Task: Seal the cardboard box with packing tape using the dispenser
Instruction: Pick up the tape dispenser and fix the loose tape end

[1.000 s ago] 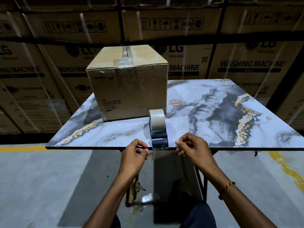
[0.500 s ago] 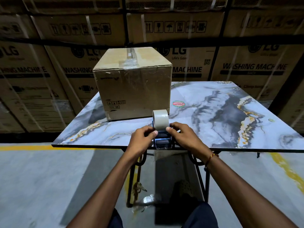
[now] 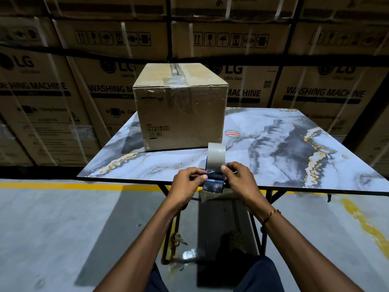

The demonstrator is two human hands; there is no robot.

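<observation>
A brown cardboard box [image 3: 181,114] stands at the back left of the marble-patterned table [image 3: 273,144], its top flaps closed with clear tape over the near part of the seam. A blue tape dispenser [image 3: 213,180] with a roll of pale tape [image 3: 216,151] sits at the table's front edge, well in front of the box. My left hand [image 3: 186,182] pinches the dispenser's left side. On its right side my right hand [image 3: 239,178] does the same, thumb near the tape below the roll.
Large stacked washing-machine cartons [image 3: 315,91] fill the wall behind the table. A round red sticker [image 3: 232,133] lies on the tabletop right of the box. Yellow floor lines [image 3: 63,186] run under the table; scraps of tape [image 3: 187,256] lie by the table legs.
Both hands moved from the table's front edge onto the dispenser and now grip its sides. The box has not moved.
</observation>
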